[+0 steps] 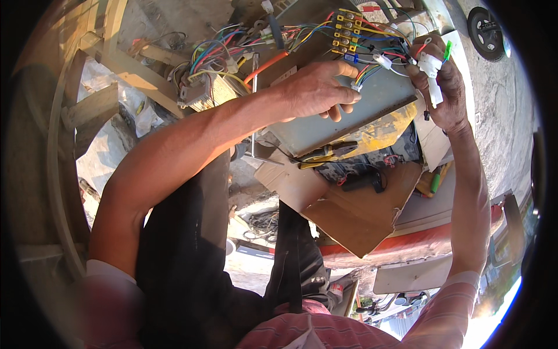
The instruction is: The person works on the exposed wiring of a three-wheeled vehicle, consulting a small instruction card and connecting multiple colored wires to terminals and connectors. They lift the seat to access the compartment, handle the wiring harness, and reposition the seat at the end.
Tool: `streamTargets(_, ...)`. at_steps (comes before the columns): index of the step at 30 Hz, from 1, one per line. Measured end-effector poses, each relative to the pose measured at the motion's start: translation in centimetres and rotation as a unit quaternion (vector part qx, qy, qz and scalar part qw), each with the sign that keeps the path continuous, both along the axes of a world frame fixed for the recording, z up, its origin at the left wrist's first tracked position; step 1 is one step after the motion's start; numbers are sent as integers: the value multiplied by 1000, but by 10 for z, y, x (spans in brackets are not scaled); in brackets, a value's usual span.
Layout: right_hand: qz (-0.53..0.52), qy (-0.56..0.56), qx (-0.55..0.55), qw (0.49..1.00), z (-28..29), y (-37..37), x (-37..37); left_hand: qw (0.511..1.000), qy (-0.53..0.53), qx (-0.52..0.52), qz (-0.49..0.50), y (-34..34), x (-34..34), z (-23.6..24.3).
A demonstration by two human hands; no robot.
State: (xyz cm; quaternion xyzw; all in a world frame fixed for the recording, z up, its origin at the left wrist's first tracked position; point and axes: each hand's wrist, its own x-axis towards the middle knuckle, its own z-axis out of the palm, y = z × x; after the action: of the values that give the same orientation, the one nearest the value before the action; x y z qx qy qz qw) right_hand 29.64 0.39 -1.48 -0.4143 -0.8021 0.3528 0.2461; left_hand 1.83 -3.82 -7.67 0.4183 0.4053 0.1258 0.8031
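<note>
At the upper right my right hand (450, 96) is closed around white plastic wire connectors (430, 65), with a green connector (447, 51) beside its fingers. Thin coloured wires run leftward out of that grip. My left hand (322, 90) reaches across with its fingers apart, above a grey metal panel (314, 125). Close to its fingertips is a small white plug (357, 86) on a bunch of coloured wires; whether they touch is hard to tell. Just beyond lies a yellow terminal block (347, 32) with several screws and wires fixed to it.
A screwdriver with an orange shaft (264, 67) lies left of the panel, by a finned metal box (212, 92) and tangled wires (218, 52). Yellow-handled pliers (328, 152) rest below the panel. Cardboard (360, 209) sits nearer me, and a wooden frame (131, 75) stands at left.
</note>
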Motion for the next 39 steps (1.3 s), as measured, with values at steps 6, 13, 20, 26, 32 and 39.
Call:
streamTargets(6, -106, 16, -136, 985, 4, -9, 8, 991, -64, -112, -28, 8, 19, 1)
streamTargets(13, -134, 37, -99, 985, 2, -11, 9, 991, -84, -102, 25, 7, 7, 3)
streamTargets(20, -163, 112, -142, 970, -4, -2, 15, 986, -96, -118, 71, 4, -4, 2)
streamTargets(26, -203, 186, -253, 928, -10, 7, 26, 983, -117, -112, 88, 8, -4, -1)
streamTargets(32, -208, 218, -262, 917, -9, 7, 23, 988, -108, -80, 75, 9, -4, 3)
streamTargets(39, -217, 209, -242, 922, -9, 8, 21, 994, -74, -59, 49, 8, -3, 4)
